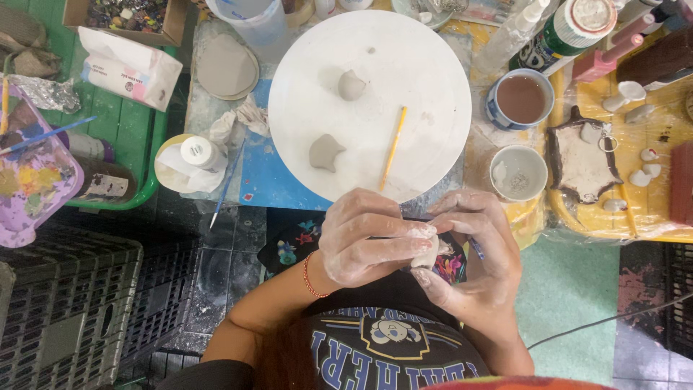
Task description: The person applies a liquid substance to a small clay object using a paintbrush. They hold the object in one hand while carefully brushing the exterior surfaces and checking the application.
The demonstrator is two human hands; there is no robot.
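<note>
Upright pale clay lump (429,254) pinched tight between left hand (364,242) and right hand (476,260)

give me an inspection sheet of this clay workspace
surface: round white board, clay-smeared
job's things: small clay lump pinched between left hand and right hand; two grey clay pieces and a yellow stick tool on the board
clutter: cup of brown liquid, white cup, paint palette, brushes
grippers: both hands clay-coated
cables: one thin cable on the floor
surroundings: black crates
</note>
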